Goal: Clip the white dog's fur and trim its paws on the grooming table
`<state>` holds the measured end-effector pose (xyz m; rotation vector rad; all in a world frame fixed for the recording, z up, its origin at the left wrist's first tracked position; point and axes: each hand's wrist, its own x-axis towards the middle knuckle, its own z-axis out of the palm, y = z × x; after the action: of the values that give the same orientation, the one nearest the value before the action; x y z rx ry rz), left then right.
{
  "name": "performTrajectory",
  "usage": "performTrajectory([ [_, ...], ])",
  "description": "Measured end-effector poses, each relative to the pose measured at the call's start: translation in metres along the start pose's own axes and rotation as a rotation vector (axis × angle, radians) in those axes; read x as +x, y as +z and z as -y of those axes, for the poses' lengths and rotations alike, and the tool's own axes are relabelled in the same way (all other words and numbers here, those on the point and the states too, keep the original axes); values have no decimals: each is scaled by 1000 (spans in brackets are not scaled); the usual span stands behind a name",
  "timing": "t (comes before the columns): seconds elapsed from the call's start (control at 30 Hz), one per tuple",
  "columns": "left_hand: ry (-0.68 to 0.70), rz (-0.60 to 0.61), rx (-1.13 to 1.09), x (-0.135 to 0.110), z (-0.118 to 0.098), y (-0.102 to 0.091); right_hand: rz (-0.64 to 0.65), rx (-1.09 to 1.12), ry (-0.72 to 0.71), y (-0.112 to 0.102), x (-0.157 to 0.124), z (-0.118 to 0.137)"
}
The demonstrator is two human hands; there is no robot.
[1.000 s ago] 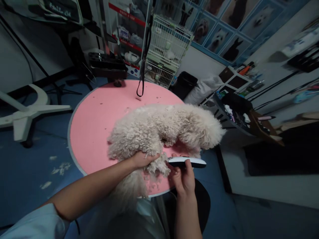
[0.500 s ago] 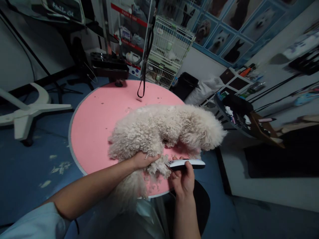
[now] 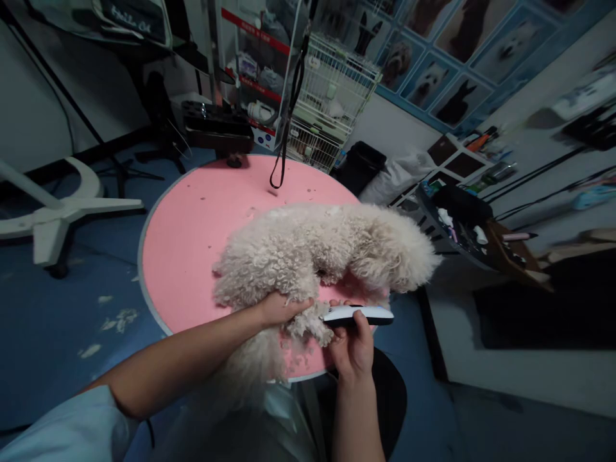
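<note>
A small white curly-coated dog lies on a round pink grooming table. My left hand grips the dog's hind leg near the table's front edge. My right hand holds a white and black electric clipper, its head pointing left against the fluffy paw just below my left hand. Bits of cut fur lie on the pink surface near the paw.
A black leash loop hangs over the table's far side. Behind stand a white wire cage, shelves and dog posters. A white chair base is at left, a tool tray at right. Fur clumps dot the blue floor.
My right hand has carried the clipper slightly left, closer in against the paw. My left hand keeps its grip on the leg. The view has shifted a little.
</note>
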<state>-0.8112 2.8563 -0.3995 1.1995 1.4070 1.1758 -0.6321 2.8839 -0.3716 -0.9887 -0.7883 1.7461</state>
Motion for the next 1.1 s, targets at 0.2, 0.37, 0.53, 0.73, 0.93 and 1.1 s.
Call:
performTrajectory([
  [0.2,0,3,10,2,-3,0,-148,-6,-179,4,-9,5],
  [0.37,18,-18,58,3,-2,1,-86,-129,-259,11,-16,10],
  [0.53,3,-39,80,3,2,2,-79,-233,-289,16,-20,14],
  [0.73,37,-30,64,4,5,3,-106,-284,-373,12,-22,15],
  [0.93,-25,-51,57,3,4,3,-97,-336,-407,16,-23,12],
  [1.1,-25,-52,48,4,3,4,-45,-409,-455,17,-26,13],
])
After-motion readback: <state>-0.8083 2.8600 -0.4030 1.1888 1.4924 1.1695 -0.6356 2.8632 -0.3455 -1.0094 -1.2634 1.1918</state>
